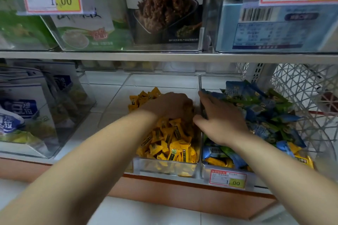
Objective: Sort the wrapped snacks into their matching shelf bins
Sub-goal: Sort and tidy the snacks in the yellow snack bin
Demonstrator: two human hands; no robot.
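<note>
The left hand (170, 105) lies on the pile of yellow wrapped snacks (170, 144) in the middle clear plastic bin (146, 82). Its fingers bend down into the pile; I cannot tell if they hold one. The right hand (221, 120) rests with straight, spread fingers on the blue and green wrapped snacks (259, 102) in the neighbouring clear plastic bin (219, 76), where a few yellow packets (219, 162) lie at the front.
</note>
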